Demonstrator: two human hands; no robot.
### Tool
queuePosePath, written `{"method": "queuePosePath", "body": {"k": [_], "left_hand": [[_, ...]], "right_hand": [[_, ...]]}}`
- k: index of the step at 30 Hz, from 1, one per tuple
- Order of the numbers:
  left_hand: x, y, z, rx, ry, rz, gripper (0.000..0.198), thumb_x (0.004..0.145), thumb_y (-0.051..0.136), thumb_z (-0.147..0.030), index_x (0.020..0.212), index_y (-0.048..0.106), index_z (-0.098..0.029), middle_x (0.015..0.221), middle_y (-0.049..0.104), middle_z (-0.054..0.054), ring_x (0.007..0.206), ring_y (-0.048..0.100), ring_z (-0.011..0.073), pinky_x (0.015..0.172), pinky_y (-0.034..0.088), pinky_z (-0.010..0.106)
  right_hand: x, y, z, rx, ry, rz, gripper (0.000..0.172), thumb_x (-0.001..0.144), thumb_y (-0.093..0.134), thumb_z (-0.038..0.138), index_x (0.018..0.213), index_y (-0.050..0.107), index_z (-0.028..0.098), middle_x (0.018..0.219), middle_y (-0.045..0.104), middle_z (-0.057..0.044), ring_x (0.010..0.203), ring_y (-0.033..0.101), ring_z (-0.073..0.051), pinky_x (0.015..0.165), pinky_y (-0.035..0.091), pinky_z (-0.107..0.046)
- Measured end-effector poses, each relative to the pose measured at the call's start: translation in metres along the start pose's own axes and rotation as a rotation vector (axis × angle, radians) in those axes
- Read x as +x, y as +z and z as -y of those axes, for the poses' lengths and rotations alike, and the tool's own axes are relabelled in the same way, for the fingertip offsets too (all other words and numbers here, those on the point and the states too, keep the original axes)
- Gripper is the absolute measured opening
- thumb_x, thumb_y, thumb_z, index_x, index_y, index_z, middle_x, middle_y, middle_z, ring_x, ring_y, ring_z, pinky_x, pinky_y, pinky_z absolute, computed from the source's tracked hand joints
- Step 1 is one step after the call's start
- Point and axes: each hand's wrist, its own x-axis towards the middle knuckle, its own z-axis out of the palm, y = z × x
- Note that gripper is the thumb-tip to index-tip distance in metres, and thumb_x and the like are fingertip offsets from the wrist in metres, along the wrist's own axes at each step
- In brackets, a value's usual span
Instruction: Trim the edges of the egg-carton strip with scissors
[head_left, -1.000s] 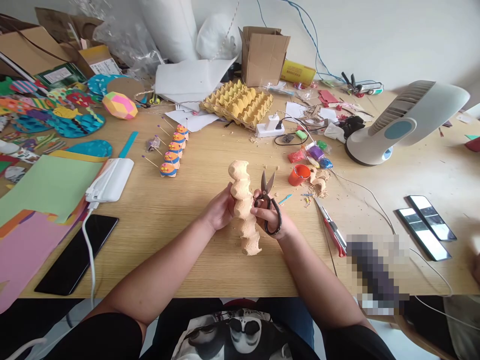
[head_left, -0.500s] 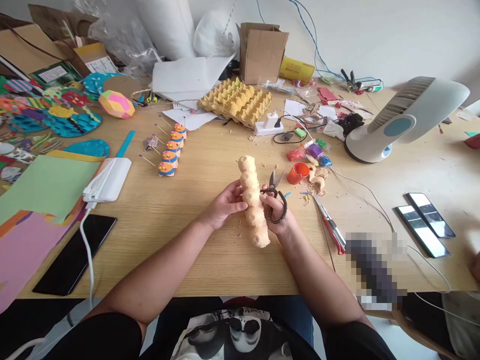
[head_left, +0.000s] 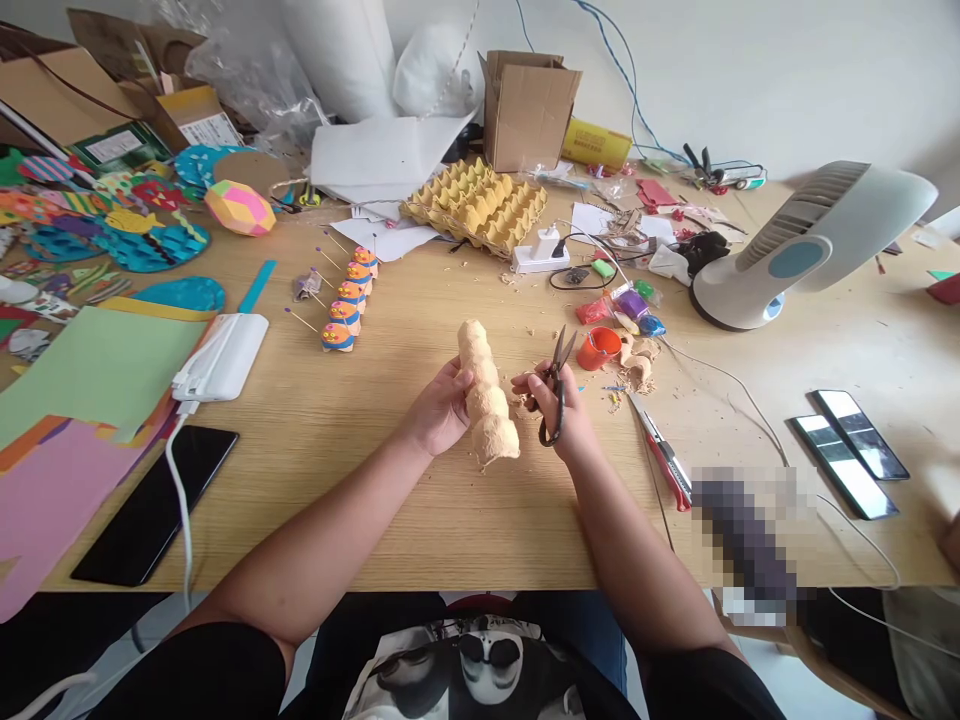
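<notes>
A pale strip of rounded egg-carton cups [head_left: 489, 398] is gripped at its left edge by my left hand [head_left: 442, 410], thumb on top. Black-handled scissors [head_left: 557, 385] are in my right hand [head_left: 559, 405], blades parted and pointing away from me. The right hand is a little to the right of the strip, apart from it. Small shavings lie on the wooden table [head_left: 390, 520] around both hands. A row of painted orange and blue cups [head_left: 350, 300] with pins stands further left.
An orange cup [head_left: 598, 348], bright clay packets [head_left: 630, 303] and a utility knife [head_left: 664, 450] lie to the right. Behind are a yellow egg tray [head_left: 476, 208], a power strip [head_left: 540, 257] and a white fan [head_left: 795, 245]. A black phone [head_left: 157, 505] lies at left.
My right hand has let go of the strip and moved slightly right with the scissors, now upright. The strip has turned and shifted left in my left hand.
</notes>
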Motion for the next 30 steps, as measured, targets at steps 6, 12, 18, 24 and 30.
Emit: {"method": "queuePosePath", "body": {"k": [6,12,18,24,30], "left_hand": [[0.004,-0.003,-0.004,-0.108,-0.040,-0.093,0.036,0.083,0.095,-0.039,0.110,0.075,-0.025,0.088,0.075,-0.004,0.074,0.072,0.0129,0.074,0.060,0.028],[0.008,-0.005,-0.010,-0.219,-0.022,-0.246,0.015,0.100,0.073,-0.026,0.114,0.075,-0.021,0.094,0.081,0.001,0.082,0.077,0.0147,0.080,0.064,0.026],[0.011,-0.010,-0.008,-0.223,0.042,-0.289,0.028,0.106,0.067,-0.029,0.133,0.071,-0.022,0.096,0.082,0.001,0.088,0.080,0.0156,0.087,0.066,0.027],[0.015,-0.020,-0.004,-0.194,0.056,-0.328,0.031,0.106,0.067,-0.029,0.136,0.071,-0.022,0.097,0.082,0.001,0.089,0.081,0.0165,0.089,0.064,0.027],[0.017,-0.026,-0.003,-0.167,0.101,-0.334,0.015,0.102,0.073,-0.027,0.116,0.076,-0.022,0.095,0.082,-0.001,0.087,0.079,0.0137,0.085,0.063,0.024]], "right_hand": [[-0.003,-0.011,0.001,-0.613,-0.445,-0.034,0.031,0.094,0.078,0.048,0.109,0.061,0.027,0.093,0.071,-0.001,0.079,0.062,-0.018,0.074,0.050,-0.035],[-0.008,-0.017,0.009,-0.934,-0.912,-0.032,0.028,0.100,0.073,0.048,0.116,0.070,0.025,0.091,0.072,-0.008,0.082,0.067,-0.025,0.074,0.055,-0.040],[-0.010,-0.014,0.013,-1.118,-1.099,0.009,0.030,0.103,0.072,0.050,0.116,0.075,0.023,0.082,0.071,-0.007,0.078,0.066,-0.023,0.072,0.054,-0.035],[-0.012,-0.013,0.015,-1.218,-1.056,0.041,0.033,0.105,0.071,0.053,0.112,0.078,0.021,0.080,0.070,-0.006,0.077,0.064,-0.022,0.073,0.051,-0.033],[-0.011,-0.014,0.016,-1.183,-0.954,0.086,0.037,0.104,0.069,0.060,0.109,0.080,0.025,0.081,0.073,-0.007,0.078,0.065,-0.023,0.071,0.050,-0.034]]}}
